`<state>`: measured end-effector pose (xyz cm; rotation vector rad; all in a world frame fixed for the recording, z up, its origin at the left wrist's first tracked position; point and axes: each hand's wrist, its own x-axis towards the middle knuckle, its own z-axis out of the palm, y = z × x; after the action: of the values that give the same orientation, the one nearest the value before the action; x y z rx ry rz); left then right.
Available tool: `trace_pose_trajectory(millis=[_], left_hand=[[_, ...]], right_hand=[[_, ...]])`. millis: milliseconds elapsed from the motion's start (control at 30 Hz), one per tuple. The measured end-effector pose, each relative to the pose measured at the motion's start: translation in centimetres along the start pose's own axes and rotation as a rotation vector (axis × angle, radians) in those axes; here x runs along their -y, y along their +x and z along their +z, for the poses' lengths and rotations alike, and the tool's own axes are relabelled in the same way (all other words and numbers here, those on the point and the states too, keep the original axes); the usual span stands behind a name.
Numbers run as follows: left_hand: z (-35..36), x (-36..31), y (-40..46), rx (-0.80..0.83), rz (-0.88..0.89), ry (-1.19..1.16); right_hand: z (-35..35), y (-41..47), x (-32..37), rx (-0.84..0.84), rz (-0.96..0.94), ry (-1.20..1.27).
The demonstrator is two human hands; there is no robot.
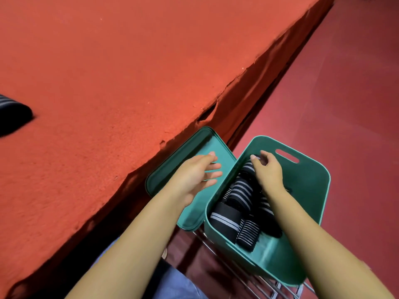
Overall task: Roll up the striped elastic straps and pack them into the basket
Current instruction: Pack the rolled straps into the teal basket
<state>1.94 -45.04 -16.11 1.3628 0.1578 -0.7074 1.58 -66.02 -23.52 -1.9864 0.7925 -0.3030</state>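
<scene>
Straps, rolled into dark bundles with pale stripes, lay packed along the left side of the basket, with one more strap well apart on the counter at the far left edge of view. Largest was that counter, covered in orange-red cloth, with red floor beside it. The green basket sat on a wire rack, and a green lid leaned between basket and counter. The left hand hovered over the lid, fingers straight and spread, holding nothing. The right hand reached into the basket, fingertips pinching the top of the farthest roll.
</scene>
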Motion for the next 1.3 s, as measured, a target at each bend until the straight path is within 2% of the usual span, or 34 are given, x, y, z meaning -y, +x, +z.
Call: trace_pose_trajectory(millis=[100, 267, 533, 700, 833, 933, 1133, 1300], left_hand=[[-2.0, -1.5, -0.6, -0.059, 0.057, -0.057], [-7.4, -4.7, -2.7, -0.220, 0.184, -0.234], [-21.1, -8.6, -8.9, -0.630, 0.411, -0.460], [-28.3, -10.2, -11.2, -0.814, 0.458, -0.541], [-32.9, -10.6, -9.6, -0.874, 0.376, -0.545], [-34.7, -10.7, -7.9, -0.849, 0.284, -0.507], [-37.0, -12.0, -5.6, -0.767, 0.216, -0.478], [-37.6, -12.2, -4.5, -0.785, 0.231, -0.393]], right_hand=[[0.4, -3.1, 4.5, 0.042, -0.178, 0.158], [3.7, -6.7, 12.1, 0.232, -0.378, 0.227], [17.3, -11.9, 23.6, 0.619, -0.618, 0.168], [25.8, -15.0, 29.3, 0.780, -0.581, 0.121], [31.5, -16.1, 32.2, 0.800, -0.517, 0.130], [35.0, -16.3, 33.2, 0.798, -0.446, 0.135], [38.6, -15.5, 33.8, 0.829, -0.373, 0.064], [38.9, -16.2, 33.5, 0.837, -0.354, 0.109]])
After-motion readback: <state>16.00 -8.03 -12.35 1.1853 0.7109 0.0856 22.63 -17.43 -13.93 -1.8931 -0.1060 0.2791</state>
